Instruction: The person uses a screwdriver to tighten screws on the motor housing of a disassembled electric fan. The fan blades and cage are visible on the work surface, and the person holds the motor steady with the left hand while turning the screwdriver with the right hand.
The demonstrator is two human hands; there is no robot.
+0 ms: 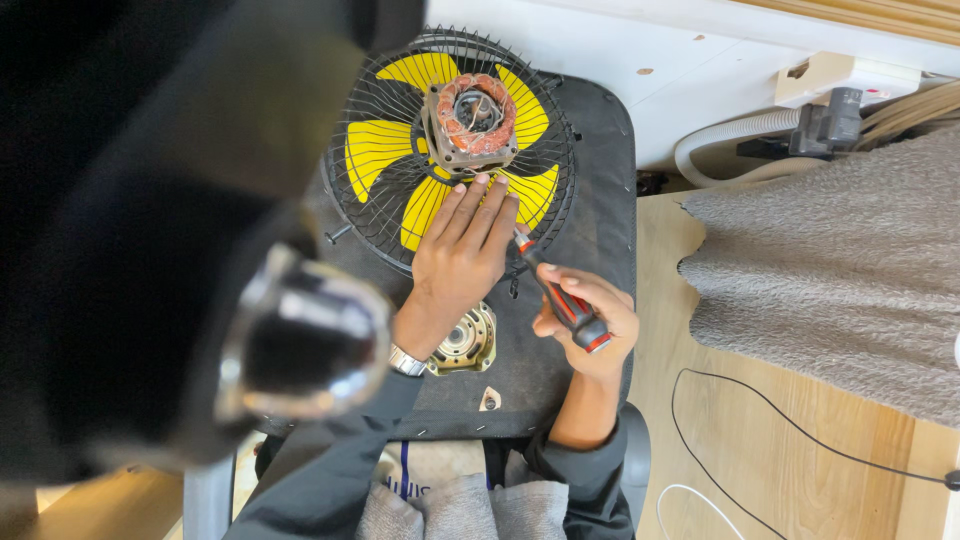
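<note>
A small fan with yellow blades [377, 146] lies face down in its black wire guard [345, 190] on a dark padded seat [600, 170]. Its bare motor [472, 112] with copper windings faces up. My left hand [462, 255] lies flat on the guard and blades just below the motor, fingers spread. My right hand [590, 320] grips a red and black screwdriver [560, 295], whose tip points up-left toward the guard's rim beside my left fingers. A round metal motor cover [468, 343] rests on the seat near my left wrist.
A large dark blurred object with a shiny round part [300, 345] fills the left of the view. A grey fuzzy rug [840, 260] lies on the wooden floor at right, with a thin black cable [800, 430], a white hose [730, 135] and a wall socket behind.
</note>
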